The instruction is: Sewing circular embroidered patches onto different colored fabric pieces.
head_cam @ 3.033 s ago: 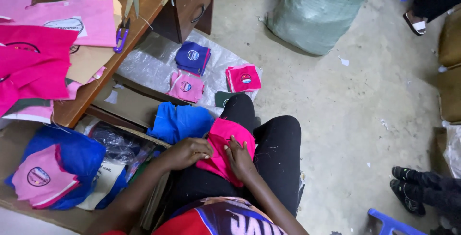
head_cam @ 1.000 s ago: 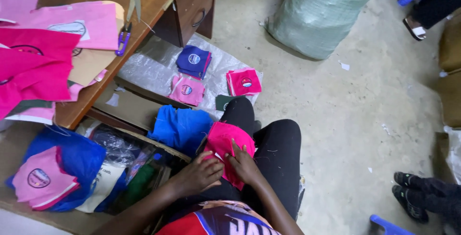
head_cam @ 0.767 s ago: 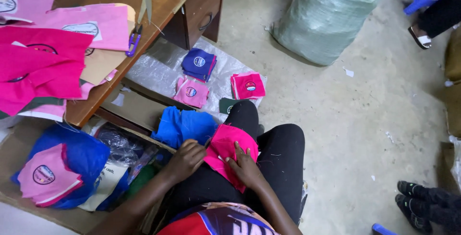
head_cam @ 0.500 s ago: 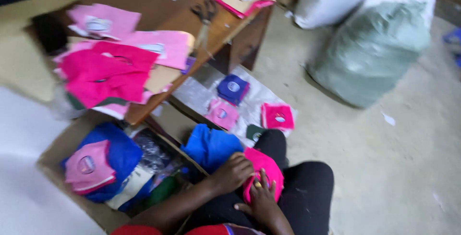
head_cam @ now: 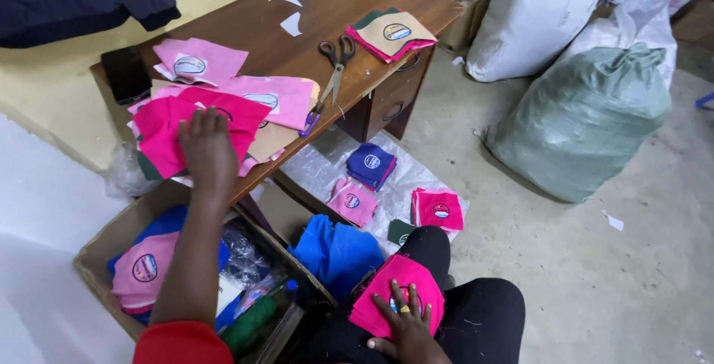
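Left hand (head_cam: 208,148): fingers spread flat on hot-pink fabric pile (head_cam: 167,130) at desk (head_cam: 327,7) edge | right hand (head_cam: 405,327): fingers splayed, pressed on pink badged patch stack (head_cam: 394,290) on lap | cardboard box (head_cam: 100,252): blue and pink badged cloth, plastic bags inside.

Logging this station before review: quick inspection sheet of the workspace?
Surface: wooden desk, strewn with cloth.
Job's things: hot-pink pieces on desk; pink stack on lap.
Clutter: scissors, dark phone, paper scraps, box of cloth on floor, plastic sheet with small stacks.
Grippers: left hand flat on the hot-pink pieces; right hand pressing the pink stack.
Cables: nothing seen.
Surroundings: concrete floor, green sack, white sack, yellow wall.
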